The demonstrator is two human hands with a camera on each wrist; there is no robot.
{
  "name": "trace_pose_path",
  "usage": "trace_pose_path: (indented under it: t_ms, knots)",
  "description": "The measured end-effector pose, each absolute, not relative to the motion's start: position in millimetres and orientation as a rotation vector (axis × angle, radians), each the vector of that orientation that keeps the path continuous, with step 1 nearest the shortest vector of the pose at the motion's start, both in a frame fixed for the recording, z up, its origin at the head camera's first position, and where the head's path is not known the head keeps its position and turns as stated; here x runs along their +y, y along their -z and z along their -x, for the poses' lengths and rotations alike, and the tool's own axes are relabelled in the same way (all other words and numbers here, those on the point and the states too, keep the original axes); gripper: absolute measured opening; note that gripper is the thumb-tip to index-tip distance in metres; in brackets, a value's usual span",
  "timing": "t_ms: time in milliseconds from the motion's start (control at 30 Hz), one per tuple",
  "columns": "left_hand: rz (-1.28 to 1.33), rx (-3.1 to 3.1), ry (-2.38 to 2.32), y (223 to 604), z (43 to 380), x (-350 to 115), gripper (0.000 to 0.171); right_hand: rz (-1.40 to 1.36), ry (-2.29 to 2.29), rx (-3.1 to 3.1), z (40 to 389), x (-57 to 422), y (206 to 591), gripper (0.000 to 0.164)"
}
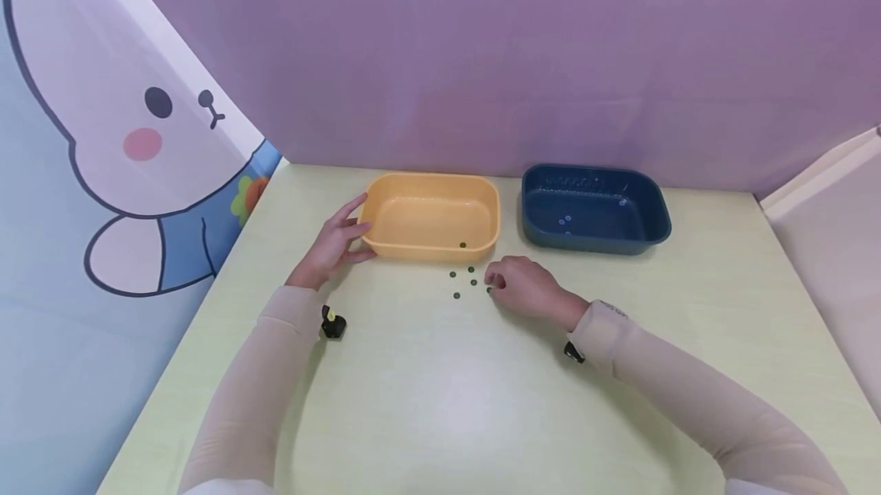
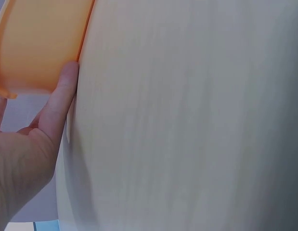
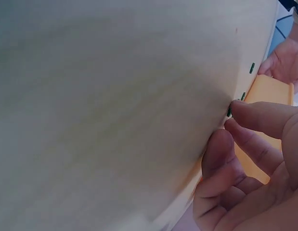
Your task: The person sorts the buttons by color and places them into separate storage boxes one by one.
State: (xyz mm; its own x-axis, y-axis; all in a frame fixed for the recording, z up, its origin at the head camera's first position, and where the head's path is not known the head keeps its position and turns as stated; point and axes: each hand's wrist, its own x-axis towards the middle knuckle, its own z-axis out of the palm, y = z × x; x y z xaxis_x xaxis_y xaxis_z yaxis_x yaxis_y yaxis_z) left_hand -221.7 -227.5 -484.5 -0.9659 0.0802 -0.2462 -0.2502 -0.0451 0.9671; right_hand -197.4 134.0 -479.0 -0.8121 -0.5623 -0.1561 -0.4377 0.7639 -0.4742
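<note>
The right hand [image 1: 523, 286] has bent fingers, and one fingertip touches a small, round, green piece [image 3: 229, 111] on the table; I cannot tell if the hand pinches it. The left hand [image 1: 330, 246] has its fingers spread out, touching the left end of a yellow-orange tray [image 1: 430, 253] with round corners. That tray sits near the back edge of the pale wooden table [image 1: 427, 403], and one green piece [image 1: 463, 245] is inside it. A dark blue tray [image 1: 599, 239] sits to its right, closer to the back right corner, with a few little bluish rings [image 1: 561, 222] in it. The yellow-orange tray's front wall stands between its inside and the loose pieces. Four more green pieces [image 1: 473, 282] lie just left of the right hand's fingertips, in front of that wall.
</note>
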Motion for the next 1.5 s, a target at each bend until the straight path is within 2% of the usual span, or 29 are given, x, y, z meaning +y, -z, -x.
trace_pose_path:
  t_ms: [500, 767, 1100, 1500]
  knots:
    - [0.182, 1.987, -2.11, 483.8, 221.8, -228.4, 0.064, 0.816, 0.569, 2.676, 195.4, 127.7, 476.3, 0.012]
    - [0.182, 1.987, -2.109, 483.3, 221.9, -228.1, 0.064, 0.838, 0.636, 2.636, 198.1, 127.7, 482.4, 0.019]
    - [0.187, 1.993, -2.106, 484.3, 221.9, -227.7, 0.065, 0.896, 0.688, 2.613, 194.0, 128.0, 479.7, 0.018]
    - [0.183, 1.992, -2.105, 482.9, 221.0, -227.9, 0.064, 0.829, 1.19, 2.315, 199.4, 133.4, 468.7, 0.008]
